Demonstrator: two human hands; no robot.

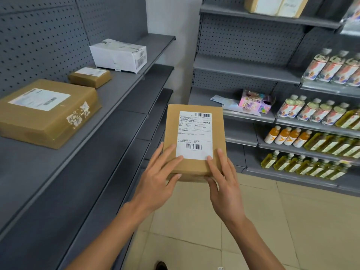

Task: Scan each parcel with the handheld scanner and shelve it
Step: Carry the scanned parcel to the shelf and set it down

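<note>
Parcel [193, 141] | held between left hand [155, 180] and right hand [224, 184] | label up

shop | grey pegboard shelving [243, 45] along two walls | rows of drink bottles [311, 141] on its right bays | labelled parcels [46, 112] on its left bay | tiled floor [194, 221] below

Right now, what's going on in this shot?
A person holds a small brown parcel in front of them with both hands, the left hand and right hand gripping its near end, label up. No scanner is in view. On the grey shelf to the left lie three parcels: a large brown box, a small brown box and a white box. Shelves to the right carry bottled drinks.
</note>
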